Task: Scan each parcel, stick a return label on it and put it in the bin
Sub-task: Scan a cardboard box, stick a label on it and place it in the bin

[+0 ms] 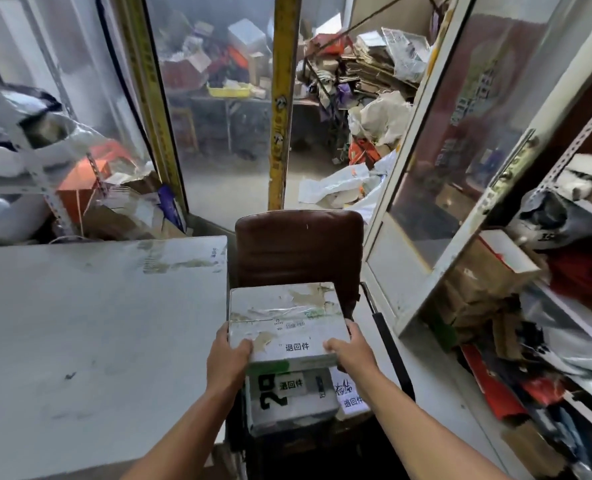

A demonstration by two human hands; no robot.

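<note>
While both hands grip it, the top parcel (pixel 289 322) sits on a stack over the brown chair (pixel 299 251).
Left hand (pixel 228 355) and right hand (pixel 351 348) each clasp a near corner, thumbs curled onto the lid and the other fingers hidden under the box sides. Three return labels show, one on the held parcel (pixel 297 347), one on the white box below (pixel 291 385), and one on a third parcel (pixel 351 398) mostly covered at the right. Much of the chair seat is hidden by the stack. A pale desk (pixel 97 323) lies just left; cluttered shelves (pixel 544 323) stand right, contents hard to make out.
</note>
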